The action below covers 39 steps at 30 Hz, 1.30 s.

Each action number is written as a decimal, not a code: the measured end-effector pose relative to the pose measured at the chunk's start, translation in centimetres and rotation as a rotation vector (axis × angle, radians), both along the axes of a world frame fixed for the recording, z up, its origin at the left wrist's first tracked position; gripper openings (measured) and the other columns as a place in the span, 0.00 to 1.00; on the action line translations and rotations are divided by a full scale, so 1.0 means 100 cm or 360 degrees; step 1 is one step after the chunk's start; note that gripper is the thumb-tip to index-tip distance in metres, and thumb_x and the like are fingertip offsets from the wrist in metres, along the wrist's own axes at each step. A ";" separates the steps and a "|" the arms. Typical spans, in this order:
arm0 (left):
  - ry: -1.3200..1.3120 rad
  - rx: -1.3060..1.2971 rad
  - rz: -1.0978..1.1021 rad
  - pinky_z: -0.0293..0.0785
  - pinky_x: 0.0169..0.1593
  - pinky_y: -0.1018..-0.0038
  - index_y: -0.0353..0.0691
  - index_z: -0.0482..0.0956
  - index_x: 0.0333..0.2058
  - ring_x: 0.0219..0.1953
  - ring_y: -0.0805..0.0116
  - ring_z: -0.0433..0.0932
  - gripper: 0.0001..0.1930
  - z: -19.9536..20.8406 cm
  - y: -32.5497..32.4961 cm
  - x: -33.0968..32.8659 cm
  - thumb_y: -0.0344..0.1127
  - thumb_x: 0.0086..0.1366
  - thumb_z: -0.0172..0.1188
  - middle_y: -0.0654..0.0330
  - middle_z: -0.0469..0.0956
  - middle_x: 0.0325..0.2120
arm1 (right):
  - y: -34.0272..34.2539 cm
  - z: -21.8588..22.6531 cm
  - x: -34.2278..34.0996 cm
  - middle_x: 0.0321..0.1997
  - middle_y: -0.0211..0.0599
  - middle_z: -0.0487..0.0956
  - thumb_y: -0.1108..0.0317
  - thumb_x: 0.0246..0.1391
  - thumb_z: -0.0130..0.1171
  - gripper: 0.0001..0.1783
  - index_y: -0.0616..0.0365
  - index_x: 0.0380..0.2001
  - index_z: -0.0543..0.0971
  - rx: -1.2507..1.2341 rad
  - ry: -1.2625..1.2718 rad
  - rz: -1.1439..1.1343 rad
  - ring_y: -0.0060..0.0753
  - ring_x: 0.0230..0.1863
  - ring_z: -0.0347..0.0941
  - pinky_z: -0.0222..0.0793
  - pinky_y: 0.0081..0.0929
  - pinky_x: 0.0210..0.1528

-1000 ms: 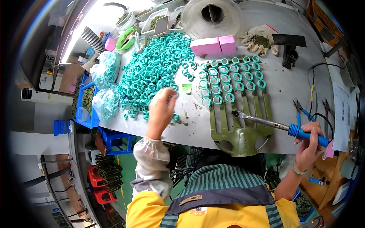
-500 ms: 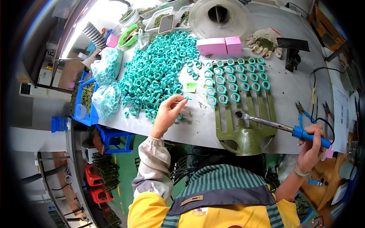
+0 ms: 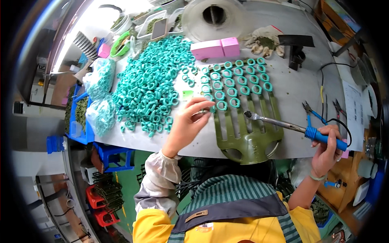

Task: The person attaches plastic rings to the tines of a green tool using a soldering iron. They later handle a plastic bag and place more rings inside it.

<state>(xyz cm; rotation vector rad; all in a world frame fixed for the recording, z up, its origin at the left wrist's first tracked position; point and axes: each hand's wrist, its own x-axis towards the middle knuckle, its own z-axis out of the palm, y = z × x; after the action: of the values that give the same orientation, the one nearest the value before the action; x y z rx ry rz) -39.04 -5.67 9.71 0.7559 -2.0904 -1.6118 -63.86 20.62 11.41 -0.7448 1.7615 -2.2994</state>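
My left hand (image 3: 188, 125) is closed in a pinch on a small teal ring (image 3: 213, 109), mostly covered by the fingertips. It sits at the left edge of an olive-green slatted rack (image 3: 249, 148), beside the nearest row of rings. Teal rings (image 3: 221, 105) stand in rows along the rack's slats. In my right hand (image 3: 327, 143) is a soldering iron (image 3: 283, 124) with a blue handle, gripped from the right. Its dark wide tip hovers over the rack's middle slats, apart from the rings.
A big heap of teal rings (image 3: 146, 89) lies left of the rack, with bagged rings (image 3: 101, 111) beyond. Pink blocks (image 3: 214, 48), a glove (image 3: 265, 41) and a black stand (image 3: 297, 56) are at the back. Blue-handled pliers (image 3: 310, 111) lie at the right near a cable.
My left hand has moved right from beside the heap to the rack's left edge, carrying the ring. The soldering iron keeps nearly the same place over the rack. The whole view has shifted slightly.
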 end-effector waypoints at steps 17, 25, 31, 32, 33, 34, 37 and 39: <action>-0.0069 -0.1206 -0.0211 0.72 0.53 0.64 0.39 0.82 0.45 0.49 0.55 0.75 0.16 -0.034 0.018 -0.092 0.24 0.55 0.65 0.58 0.80 0.45 | -0.011 -0.028 -0.014 0.34 0.41 0.76 0.72 0.62 0.51 0.10 0.69 0.30 0.77 -0.0029 0.0067 0.0074 0.26 0.21 0.73 0.73 0.21 0.22; 0.0053 -0.0964 -0.0089 0.73 0.51 0.66 0.39 0.80 0.45 0.46 0.58 0.76 0.15 -0.012 0.012 -0.076 0.25 0.57 0.66 0.56 0.78 0.41 | 0.015 -0.012 -0.022 0.29 0.38 0.73 0.69 0.59 0.51 0.12 0.65 0.24 0.73 0.0045 0.0024 -0.0115 0.24 0.17 0.65 0.61 0.17 0.15; -0.1007 -0.1345 -0.0091 0.71 0.49 0.64 0.43 0.76 0.48 0.46 0.59 0.74 0.23 0.001 -0.031 0.061 0.23 0.52 0.65 0.57 0.77 0.43 | 0.018 -0.015 -0.022 0.29 0.36 0.73 0.68 0.58 0.52 0.11 0.63 0.24 0.74 0.0046 0.0026 -0.0158 0.23 0.24 0.69 0.59 0.16 0.12; -0.1103 -0.1487 -0.0196 0.69 0.52 0.63 0.45 0.75 0.50 0.48 0.57 0.72 0.25 -0.002 -0.026 0.073 0.23 0.51 0.65 0.58 0.76 0.44 | 0.019 -0.016 -0.022 0.30 0.36 0.73 0.68 0.58 0.52 0.11 0.63 0.24 0.75 0.0045 0.0050 -0.0155 0.23 0.25 0.69 0.59 0.16 0.12; -0.1190 -0.1339 -0.0197 0.66 0.55 0.61 0.45 0.74 0.51 0.52 0.55 0.70 0.27 -0.007 -0.020 0.080 0.24 0.49 0.66 0.58 0.75 0.46 | 0.019 -0.016 -0.021 0.30 0.36 0.73 0.68 0.58 0.52 0.11 0.63 0.24 0.75 0.0047 0.0050 -0.0154 0.23 0.25 0.69 0.59 0.16 0.12; -0.1171 -0.1425 -0.0173 0.67 0.54 0.62 0.45 0.75 0.50 0.51 0.55 0.71 0.26 -0.014 -0.018 0.081 0.24 0.50 0.66 0.58 0.76 0.45 | 0.018 -0.015 -0.020 0.30 0.37 0.73 0.68 0.59 0.51 0.11 0.63 0.25 0.75 0.0045 0.0046 -0.0143 0.23 0.25 0.69 0.59 0.16 0.12; -0.1092 -0.1503 -0.0080 0.68 0.54 0.62 0.43 0.76 0.49 0.50 0.54 0.72 0.23 -0.028 -0.023 0.083 0.24 0.52 0.64 0.57 0.76 0.45 | 0.020 -0.014 -0.019 0.31 0.37 0.73 0.68 0.60 0.51 0.12 0.63 0.25 0.75 0.0053 0.0048 -0.0096 0.23 0.26 0.69 0.60 0.16 0.13; -0.0812 -0.1406 0.0033 0.70 0.53 0.62 0.41 0.77 0.48 0.50 0.51 0.73 0.19 -0.036 -0.029 0.083 0.22 0.55 0.61 0.55 0.77 0.44 | 0.020 -0.012 -0.018 0.32 0.37 0.73 0.67 0.61 0.51 0.12 0.63 0.26 0.75 0.0058 0.0053 -0.0059 0.23 0.26 0.69 0.60 0.16 0.13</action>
<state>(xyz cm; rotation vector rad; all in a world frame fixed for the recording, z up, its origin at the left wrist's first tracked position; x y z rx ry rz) -30.70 -8.58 6.13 0.8827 -2.7643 -0.3490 -65.67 22.57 10.16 -0.7546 1.8414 -2.2842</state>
